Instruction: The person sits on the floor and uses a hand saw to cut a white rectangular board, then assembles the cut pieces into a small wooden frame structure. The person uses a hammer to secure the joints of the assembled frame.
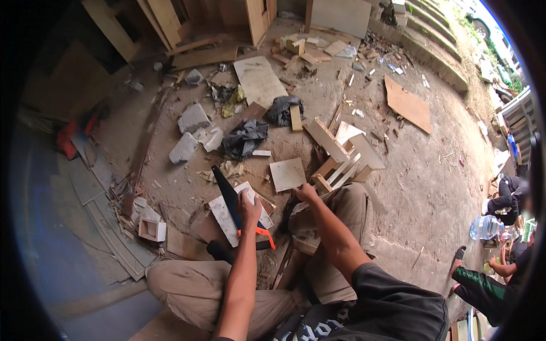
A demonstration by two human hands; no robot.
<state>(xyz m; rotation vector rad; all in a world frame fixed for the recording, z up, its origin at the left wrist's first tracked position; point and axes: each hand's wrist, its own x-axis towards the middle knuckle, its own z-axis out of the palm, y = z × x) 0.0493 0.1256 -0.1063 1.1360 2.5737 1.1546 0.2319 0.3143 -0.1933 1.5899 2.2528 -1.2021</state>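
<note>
While you crouch over the board (224, 219) on the floor (432, 187), keep the saw (236, 207) running straight along it and let the blade do the cutting with long, even strokes; by my judgement the cut goes best if the board cannot shift.

Left hand (248, 209): fingers curled tight around the saw's orange handle, blade dark, pointing away from you toward the rubble. The blade lies across the pale board, which sits just in front of your knees.

Right hand (306, 194): fingers folded over the edge of something at your right knee, beside a dark tuft; whether that is the board's far end or another scrap, cannot tell. Press down there firmly if it is the workpiece.

Nearby: a square offcut (287, 173) just beyond the right hand, a small slatted frame (341, 162) past it, black bags (244, 138) and grey rubble (193, 119) further out. Another person's arm (483, 284) shows at the right edge, well apart.

Watch your knee; it sits near the blade's line.
</note>
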